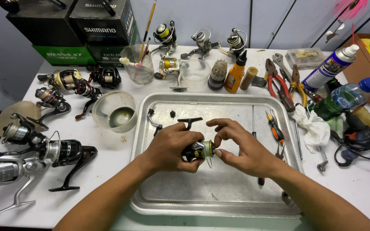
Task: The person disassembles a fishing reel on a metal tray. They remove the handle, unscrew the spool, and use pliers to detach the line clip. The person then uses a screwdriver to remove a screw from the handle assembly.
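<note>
Black and green boxes (pixel 84 32) stacked rear left. Left hand (pixel 168 147) clasps black-gold reel (pixel 198 150) over tray (pixel 219 196); right hand (pixel 243 149) fingertips seemingly pinching spool.

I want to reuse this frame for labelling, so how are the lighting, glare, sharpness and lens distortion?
Head view: even, bright light with soft shadows under the hands; mild glare on the metal tray; the left hand, right hand and the reel they hold are sharp; wide-angle bending shows at the edges, where the table rim and the reels at far left curve and stretch.
</note>
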